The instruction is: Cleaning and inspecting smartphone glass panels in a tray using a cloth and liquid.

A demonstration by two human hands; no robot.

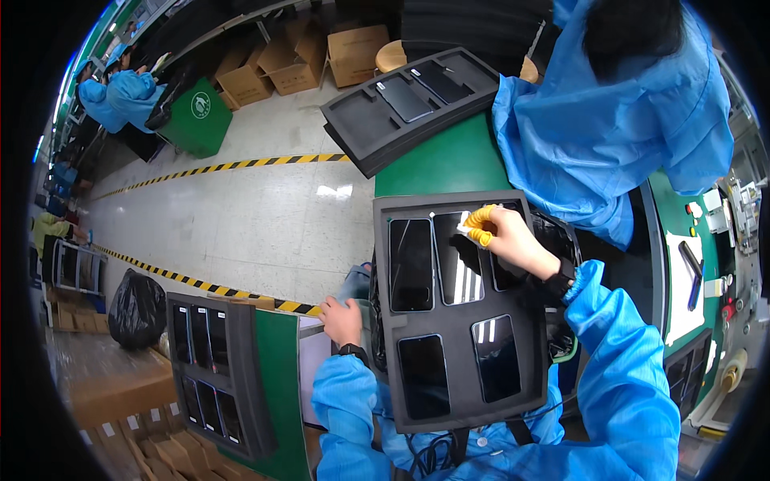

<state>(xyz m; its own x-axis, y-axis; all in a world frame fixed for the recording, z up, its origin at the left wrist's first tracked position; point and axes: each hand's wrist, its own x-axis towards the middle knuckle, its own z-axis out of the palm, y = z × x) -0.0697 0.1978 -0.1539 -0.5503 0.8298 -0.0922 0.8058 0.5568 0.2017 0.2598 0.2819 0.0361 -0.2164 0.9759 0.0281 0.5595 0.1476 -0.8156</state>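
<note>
A black foam tray (461, 321) in front of me holds several smartphones with dark, glossy screens. My right hand (513, 239), with yellow finger cots on the thumb and index finger, pinches a small white wipe (464, 224). The wipe is at the top of the upper middle phone (461, 264), by its right edge. Another phone (507, 268), to the right, is partly covered by my hand and wrist. Left of the tray, my left hand (342, 322) is beside the corner of a green-topped table (281, 377); its fingers are apart and nothing shows in them.
A second foam tray (250, 385) with several phones lies on the green table at left. Stacked trays (361, 140) with two phones stand ahead. A co-worker in a blue smock (593, 120) is close at the far right. Cardboard boxes (357, 54) line the back.
</note>
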